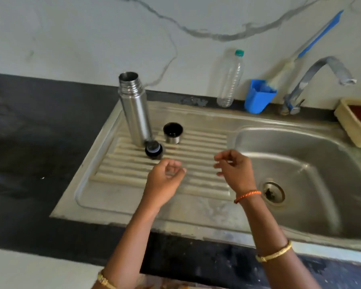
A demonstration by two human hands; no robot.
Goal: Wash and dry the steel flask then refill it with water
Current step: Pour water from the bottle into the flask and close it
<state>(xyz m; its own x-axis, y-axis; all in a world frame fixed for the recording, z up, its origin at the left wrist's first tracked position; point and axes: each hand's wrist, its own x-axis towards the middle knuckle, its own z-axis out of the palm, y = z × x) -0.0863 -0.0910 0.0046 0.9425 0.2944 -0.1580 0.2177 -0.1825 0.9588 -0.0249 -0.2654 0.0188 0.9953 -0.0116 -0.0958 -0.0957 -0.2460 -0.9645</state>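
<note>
Flask: the steel flask (136,109) stands upright and uncapped at the far left corner of the ribbed drainboard (206,163), its long axis vertical, mouth up.
Loose parts: the black stopper (153,149) lies touching the flask's base on its near side; the steel cap cup (173,133) sits mouth up just right of the flask.
Left hand: the left hand (165,176) hovers over the drainboard, grip loosely curled and holding nothing.
Right hand: the right hand (233,170) hangs further right, near the basin's (321,195) left edge — fingers relaxed, grip empty too.
Key relation: the flask lies far and slightly left of both hands; the left hand is the nearer, I'd judge.
In the way: the stopper sits between the left hand and the flask's base — a reach for the body higher up should pass over it.
Around: the tap (319,78) stands at the far right with no water seen running; a clear plastic bottle (230,80) and a blue holder (258,97) with a brush (308,44) stand along the far wall; a cream tray (350,124) rests on the dark tabletop (40,142) at the right.
</note>
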